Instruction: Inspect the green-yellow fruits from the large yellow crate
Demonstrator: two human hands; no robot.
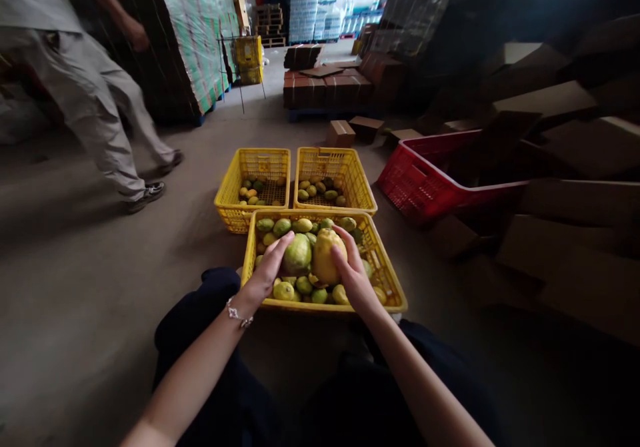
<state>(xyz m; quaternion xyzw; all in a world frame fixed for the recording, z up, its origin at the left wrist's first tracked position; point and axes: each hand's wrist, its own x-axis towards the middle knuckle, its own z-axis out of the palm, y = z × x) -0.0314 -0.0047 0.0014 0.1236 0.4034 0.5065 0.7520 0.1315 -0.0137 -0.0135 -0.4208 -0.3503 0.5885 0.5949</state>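
A: Hands?
B: Both gripping, inside the front yellow crate's (pixel 350 308) rim. L hand (pixel 267 264) has a smooth, roundish green fruit (pixel 297 255); R hand (pixel 357 277) a bumpy, longer yellow fruit (pixel 326 260), above smaller fruits (pixel 284 291).
A: Room to move?
B: L side, grey floor (pixel 200 187) runs to a person's shoes (pixel 145 196). R's tighter: red plastic crate (pixel 415 180) + cardboard boxes (pixel 565 247).
A: Far edge?
B: 2 lattice-walled yellow crates (pixel 367 197), v. close.

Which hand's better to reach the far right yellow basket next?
Probably the right hand, holding the lumpy yellow fruit: it's nearer that yellow plastic basket. The left hand, holding the round green fruit, is farther left.
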